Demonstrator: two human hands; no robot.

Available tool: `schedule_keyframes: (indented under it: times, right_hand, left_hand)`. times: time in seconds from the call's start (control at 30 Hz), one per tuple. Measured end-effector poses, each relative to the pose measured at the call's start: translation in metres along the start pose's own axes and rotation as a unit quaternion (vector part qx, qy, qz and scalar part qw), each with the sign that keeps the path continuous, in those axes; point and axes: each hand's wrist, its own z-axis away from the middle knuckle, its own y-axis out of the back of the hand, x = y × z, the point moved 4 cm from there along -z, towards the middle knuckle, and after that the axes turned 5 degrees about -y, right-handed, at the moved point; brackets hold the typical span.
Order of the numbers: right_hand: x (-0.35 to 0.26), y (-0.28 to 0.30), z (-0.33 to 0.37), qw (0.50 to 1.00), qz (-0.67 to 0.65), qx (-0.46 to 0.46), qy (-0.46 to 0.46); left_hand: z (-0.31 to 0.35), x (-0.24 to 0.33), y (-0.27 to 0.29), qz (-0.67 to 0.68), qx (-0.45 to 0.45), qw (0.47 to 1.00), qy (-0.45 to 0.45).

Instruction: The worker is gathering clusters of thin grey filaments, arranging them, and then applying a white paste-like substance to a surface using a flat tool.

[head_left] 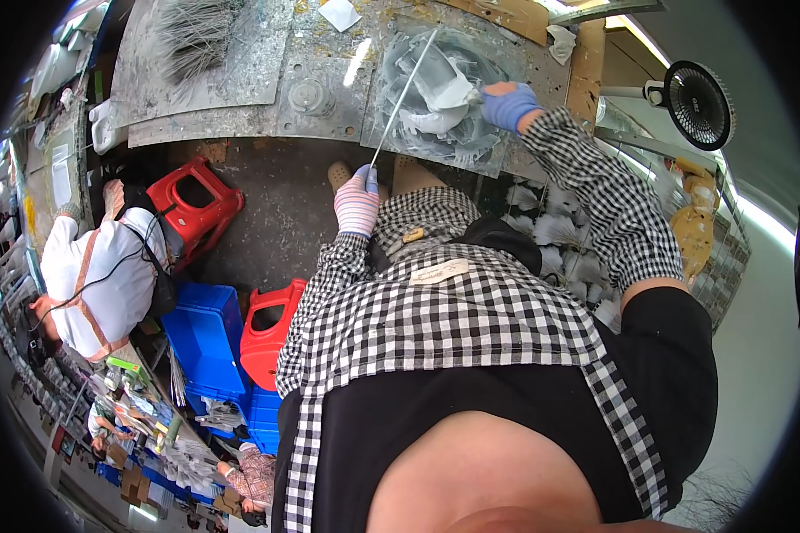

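Observation:
My left hand [357, 204], in a pink-and-white striped glove, is closed round the lower end of a thin white rod [407, 93]. The rod slants up and away over the workbench. At the right, my right hand [509, 105] wears a blue-purple glove and is closed at the edge of a white paste [446, 87]. What it grips is mostly hidden by the fingers and smeared with white. The paste lies in a thick mound, with streaks spread around it on a grey, smeared board [391, 133]. The rod's far end reaches above the paste.
A bundle of thin grey wires [196, 40] lies at the bench's far left, near a round clear lid-like object [311, 96]. Red stools [196, 209] and blue crates [204, 329] stand to my left. Beside them sits a person in white [107, 275]. A black fan [698, 105] is at right.

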Motion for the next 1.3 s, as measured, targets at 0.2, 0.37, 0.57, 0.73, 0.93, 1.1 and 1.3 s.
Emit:
schedule_keyframes:
  times: [0.2, 0.37, 0.57, 0.73, 0.93, 1.1, 1.3]
  right_hand:
    - [0.061, 0.005, 0.006, 0.992, 0.056, 0.109, 0.032]
    - [0.094, 0.016, -0.043, 0.985, 0.113, 0.118, 0.059]
    - [-0.009, 0.059, -0.039, 0.932, 0.174, 0.161, 0.275]
    - [0.059, 0.060, -0.010, 0.931, 0.138, 0.193, 0.277]
    - [0.015, 0.025, 0.003, 0.951, 0.076, 0.167, 0.250]
    - [0.045, 0.014, 0.025, 0.965, 0.038, 0.180, 0.187]
    - [0.021, -0.062, 0.053, 0.982, -0.044, 0.140, 0.120]
  left_hand:
    - [0.017, -0.018, 0.001, 0.019, 0.008, 1.000, 0.008]
    - [0.033, -0.029, -0.010, 0.003, 0.023, 0.999, 0.028]
    - [0.031, -0.063, -0.008, -0.008, 0.027, 0.998, 0.048]
    - [0.012, -0.068, 0.000, -0.023, -0.002, 0.999, 0.036]
    - [-0.012, -0.054, 0.046, 0.171, 0.130, 0.975, 0.058]
    - [-0.083, -0.074, 0.080, 0.212, 0.180, 0.959, 0.047]
    - [-0.155, -0.082, 0.064, 0.805, 0.019, 0.534, 0.259]
